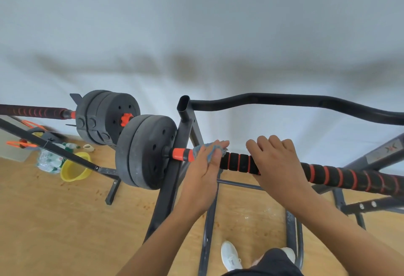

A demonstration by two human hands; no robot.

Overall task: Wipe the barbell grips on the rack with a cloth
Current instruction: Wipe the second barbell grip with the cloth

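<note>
Head view: barbell (284,169) lying across the dark rack (175,166), its black-and-orange grip running rightward from the upright. Left hand (204,171) just right of the upright, fingers wrapped over a blue cloth (208,148) pressed on the grip's orange end. Right hand (277,162) further right along the bar, fingers curled over the grip. Black weight plates (144,151) left of the upright. Yellow bowl (73,169) on the floor further left.

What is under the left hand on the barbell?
A blue cloth lies under the left hand, pressed on the barbell grip beside the orange collar. The grip beneath cloth and hand is covered.
</note>
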